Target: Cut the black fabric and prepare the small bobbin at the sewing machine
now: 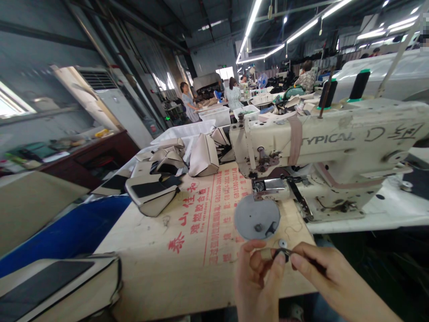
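Close to the board's near edge, my two hands meet over a small dark part [282, 254] that looks like a bobbin case; fingers cover most of it. My left hand [259, 273] pinches it between thumb and fingers. From the other side, the thumb and fingertips of my right hand [321, 266] close on the same part. A small metal bobbin [283, 243] lies just beyond my fingertips on the plywood board [161, 277]. Behind it is a round grey dish [246, 219] with small dark pieces in it, below the arm of the sewing machine [328, 143].
Sewn beige and black pieces [152, 192] pile up at the board's far left, and another piece [60, 286] lies at the near left. Thread cones [360, 85] stand behind the machine. White bins [214, 116] and several people are farther back.
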`<state>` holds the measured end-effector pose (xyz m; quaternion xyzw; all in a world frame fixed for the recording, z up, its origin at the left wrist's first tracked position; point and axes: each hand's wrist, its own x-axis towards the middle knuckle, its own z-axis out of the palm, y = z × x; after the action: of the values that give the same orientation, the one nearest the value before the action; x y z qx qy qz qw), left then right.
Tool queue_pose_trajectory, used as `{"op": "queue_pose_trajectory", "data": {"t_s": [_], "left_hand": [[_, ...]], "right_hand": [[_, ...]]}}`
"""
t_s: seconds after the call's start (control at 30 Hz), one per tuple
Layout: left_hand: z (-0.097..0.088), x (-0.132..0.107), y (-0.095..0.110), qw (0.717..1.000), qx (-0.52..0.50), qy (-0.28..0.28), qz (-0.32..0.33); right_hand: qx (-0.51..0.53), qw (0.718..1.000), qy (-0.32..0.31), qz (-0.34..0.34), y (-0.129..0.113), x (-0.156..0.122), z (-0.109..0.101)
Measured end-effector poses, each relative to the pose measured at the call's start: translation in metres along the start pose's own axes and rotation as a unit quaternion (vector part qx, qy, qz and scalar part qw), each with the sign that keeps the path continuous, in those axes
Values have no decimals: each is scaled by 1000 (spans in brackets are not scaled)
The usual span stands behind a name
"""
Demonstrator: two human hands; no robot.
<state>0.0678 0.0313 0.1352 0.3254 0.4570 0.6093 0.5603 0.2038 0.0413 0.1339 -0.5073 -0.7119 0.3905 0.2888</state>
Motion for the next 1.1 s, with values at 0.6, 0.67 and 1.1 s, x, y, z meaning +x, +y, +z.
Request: {"op": "queue_pose_trajectory", "data": {"t_s": [0.6, 0.67, 1.1], "left_hand": [[0, -1, -3, 999, 33, -25, 0], [-1, -1, -5, 999, 31, -26, 0], [-8, 0, -7, 995, 74, -65, 22]], "right_hand": [[1, 1000, -3, -12, 3, 0, -3], [5, 1000, -3, -10, 4, 1, -3], [-44, 999, -19, -4, 3, -3, -11]]}}
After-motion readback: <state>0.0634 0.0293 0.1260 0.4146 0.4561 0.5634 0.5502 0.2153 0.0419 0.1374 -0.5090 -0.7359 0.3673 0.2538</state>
